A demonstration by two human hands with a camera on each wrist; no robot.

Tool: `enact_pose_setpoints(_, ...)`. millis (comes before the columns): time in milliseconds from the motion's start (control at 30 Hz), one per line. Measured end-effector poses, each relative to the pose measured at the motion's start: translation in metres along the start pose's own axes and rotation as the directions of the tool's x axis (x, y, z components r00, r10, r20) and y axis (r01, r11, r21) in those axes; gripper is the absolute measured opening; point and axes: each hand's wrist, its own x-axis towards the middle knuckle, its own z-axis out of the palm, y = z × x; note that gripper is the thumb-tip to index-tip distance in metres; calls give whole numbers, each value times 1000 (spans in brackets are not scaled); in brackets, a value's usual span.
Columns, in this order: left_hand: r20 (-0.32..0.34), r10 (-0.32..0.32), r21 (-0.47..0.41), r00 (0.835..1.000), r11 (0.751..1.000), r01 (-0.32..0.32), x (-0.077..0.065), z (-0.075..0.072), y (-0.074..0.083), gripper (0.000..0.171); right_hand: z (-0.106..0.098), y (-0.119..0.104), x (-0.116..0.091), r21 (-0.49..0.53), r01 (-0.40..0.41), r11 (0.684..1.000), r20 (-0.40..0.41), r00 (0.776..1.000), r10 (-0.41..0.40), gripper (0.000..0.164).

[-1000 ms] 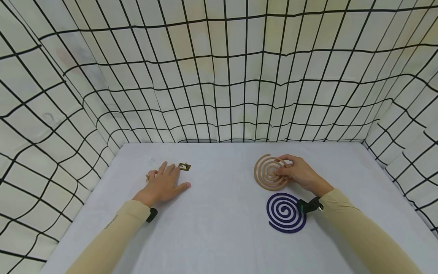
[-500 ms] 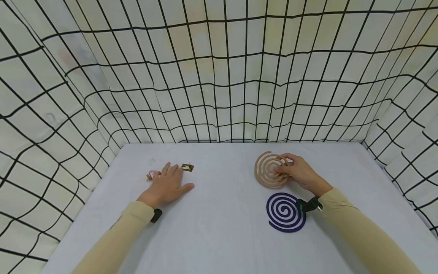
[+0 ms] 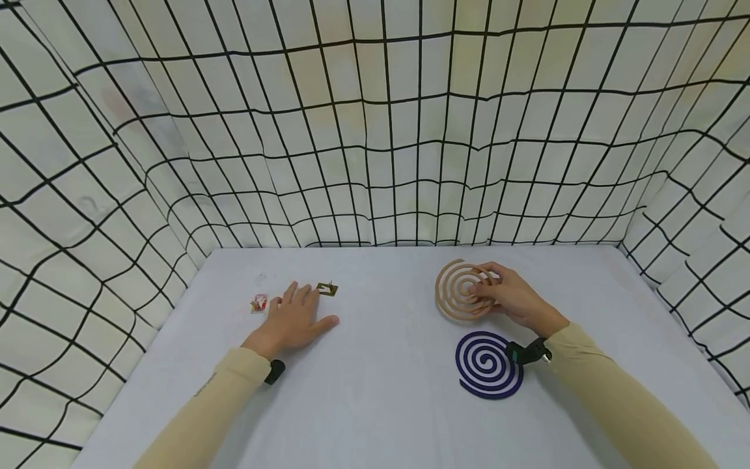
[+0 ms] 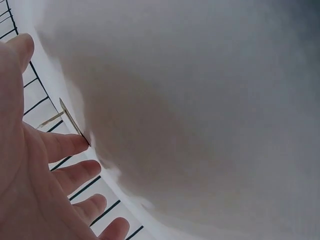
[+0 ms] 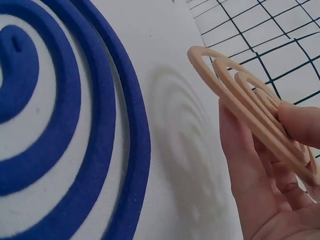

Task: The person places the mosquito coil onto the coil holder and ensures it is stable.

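Observation:
My right hand [image 3: 515, 296] pinches a tan mosquito coil [image 3: 446, 301] between thumb and fingers. It holds the coil tilted above the table, and the coil's shadow falls on the cloth in the right wrist view. A dark blue mosquito coil [image 3: 491, 393] lies flat just below that hand, partly covered by the wrist camera. My left hand [image 3: 293, 320] is palm down with fingers spread. Its index fingertip touches a small brass-coloured metal coil stand [image 3: 332, 291]. In the left wrist view the stand [image 4: 71, 118] appears edge-on, with a thin prong sticking up.
A small red and white piece [image 3: 259, 303] with a gold-coloured bit lies left of my left hand. White cloth [image 3: 387, 365] covers the table. Black netting [image 3: 375, 150] over white walls encloses the back and both sides.
My left hand has slid to the right, and the metal stand has moved right with it. The red and white piece is now uncovered. The right hand and tan coil have barely moved.

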Motion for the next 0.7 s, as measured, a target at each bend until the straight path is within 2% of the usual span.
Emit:
enact_pose_setpoints(167, 8, -5, 7, 1000, 1000, 5, 0, 0, 3, 86, -1, 0, 1, 14, -8, 1000, -1, 1000, 8, 67)
enact_pose_setpoints(700, 7, 2, 0, 1000, 1000, -2, 3, 5, 9, 87, -2, 2, 2, 14, 12, 1000, -30, 999, -12, 73)
